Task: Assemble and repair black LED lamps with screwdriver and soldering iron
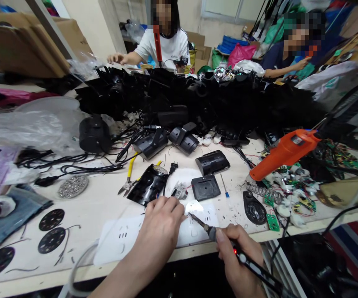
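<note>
My right hand [239,256] is wrapped round a soldering iron [211,232] with a lit red light, its tip pointing left towards my other hand. My left hand [164,223] is closed, palm down, over a white sheet [116,238], its fingertips close to the iron's tip. What it pinches is hidden or too small to make out. Just beyond the fingers lie a small grey part with wires [180,191], a glossy black housing [149,185] and a flat black cover [205,187]. Yellow-handled cutters [130,176] rest behind the housing.
An orange handheld tool [286,154] hangs at right over circuit boards [272,222] and loose parts. Black housings [183,140] and a dark heap [197,95] fill the back. A metal-bits dish [72,186] and black discs [51,240] lie left. Two people sit opposite.
</note>
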